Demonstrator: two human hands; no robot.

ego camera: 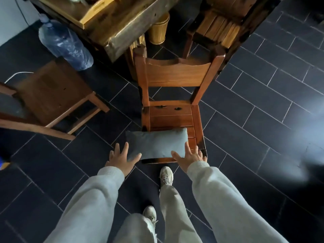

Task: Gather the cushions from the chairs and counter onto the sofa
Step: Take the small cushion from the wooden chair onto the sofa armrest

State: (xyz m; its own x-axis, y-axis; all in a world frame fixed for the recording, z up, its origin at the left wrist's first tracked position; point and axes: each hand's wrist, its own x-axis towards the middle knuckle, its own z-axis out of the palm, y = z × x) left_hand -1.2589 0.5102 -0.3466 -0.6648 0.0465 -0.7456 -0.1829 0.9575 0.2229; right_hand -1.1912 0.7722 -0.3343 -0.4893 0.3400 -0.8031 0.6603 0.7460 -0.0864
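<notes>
A small grey-blue rectangular cushion (156, 143) lies across the front edge of a wooden chair's seat (172, 116), its left end hanging past the seat. My left hand (121, 157) is spread open at the cushion's lower left corner, thumb touching its edge. My right hand (190, 156) is spread open at the lower right corner, fingers against the cushion's end. Neither hand has closed around it. The sofa is out of view.
A second wooden chair (52, 97) stands at the left with something grey on its seat at the frame edge. Behind are a wooden table (112, 23), a large water bottle (64, 44), a wicker bin (158, 29) and another chair (220, 28). Dark tiled floor surrounds my feet.
</notes>
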